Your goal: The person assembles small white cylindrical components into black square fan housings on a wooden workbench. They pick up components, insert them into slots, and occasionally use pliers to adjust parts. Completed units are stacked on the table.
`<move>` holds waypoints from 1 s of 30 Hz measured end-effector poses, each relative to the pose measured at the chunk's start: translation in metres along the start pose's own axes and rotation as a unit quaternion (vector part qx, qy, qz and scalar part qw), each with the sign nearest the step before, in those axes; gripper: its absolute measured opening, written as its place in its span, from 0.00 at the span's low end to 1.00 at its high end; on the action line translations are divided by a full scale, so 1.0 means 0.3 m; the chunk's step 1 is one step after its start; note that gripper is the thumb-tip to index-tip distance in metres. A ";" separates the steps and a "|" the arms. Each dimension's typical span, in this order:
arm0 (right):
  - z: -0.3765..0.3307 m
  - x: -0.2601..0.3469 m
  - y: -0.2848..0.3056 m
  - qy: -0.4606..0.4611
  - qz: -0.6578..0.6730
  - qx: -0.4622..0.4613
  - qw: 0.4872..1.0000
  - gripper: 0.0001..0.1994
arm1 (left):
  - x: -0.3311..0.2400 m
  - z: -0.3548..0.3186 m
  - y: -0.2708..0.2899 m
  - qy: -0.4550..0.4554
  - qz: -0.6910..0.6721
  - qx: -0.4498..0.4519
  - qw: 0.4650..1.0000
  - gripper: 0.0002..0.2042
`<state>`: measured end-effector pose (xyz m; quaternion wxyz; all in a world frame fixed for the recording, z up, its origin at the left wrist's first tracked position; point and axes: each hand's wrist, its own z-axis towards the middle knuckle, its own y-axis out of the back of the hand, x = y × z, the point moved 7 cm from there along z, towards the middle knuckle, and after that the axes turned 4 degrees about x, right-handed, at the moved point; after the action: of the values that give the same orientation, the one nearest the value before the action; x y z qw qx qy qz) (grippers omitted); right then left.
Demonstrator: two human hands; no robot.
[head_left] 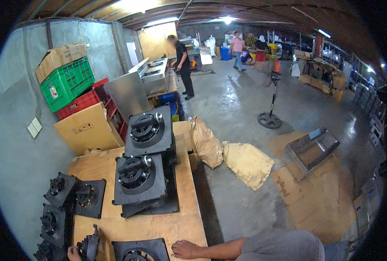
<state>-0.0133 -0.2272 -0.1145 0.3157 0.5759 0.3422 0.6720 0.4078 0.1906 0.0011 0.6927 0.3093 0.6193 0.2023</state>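
Note:
At the lower left, my left hand (74,253) is closed on the edge of a tilted black square housing (89,246); only part of that hand shows. My right hand (186,250) lies open and flat on the wooden table (176,228), beside another black square housing (143,250) with a round centre, cut off by the lower rim. Farther up the table, similar housings (140,179) with round, fan-like middles are piled in two stacks. More black housings (54,224) are crowded along the left edge, next to the wall.
Beyond the table stand a cardboard sheet (91,129), a green crate (67,85) and red crates (78,104). Sacks (248,165) lie on the floor to the right, near a metal frame (313,152) on cardboard. A pedestal fan (270,119) and a person in black (183,65) are farther off.

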 end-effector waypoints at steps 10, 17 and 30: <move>0.047 -0.052 -0.022 -0.035 0.003 -0.016 0.999 0.17 | -0.674 -0.884 -0.149 0.120 -0.209 -0.057 0.969 0.11; 0.021 -0.023 0.020 0.019 0.087 -0.090 0.992 0.14 | -0.753 -1.077 -0.371 0.088 -0.001 -0.110 0.990 0.14; 0.014 -0.041 0.024 0.051 0.106 -0.050 0.992 0.14 | -0.735 -1.210 -0.584 0.123 0.100 -0.002 0.987 0.24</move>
<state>-0.0078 -0.2409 -0.1149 0.2532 0.5576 0.2610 0.7462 -0.0004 -0.0186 0.0287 0.5878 0.3412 0.6654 0.3087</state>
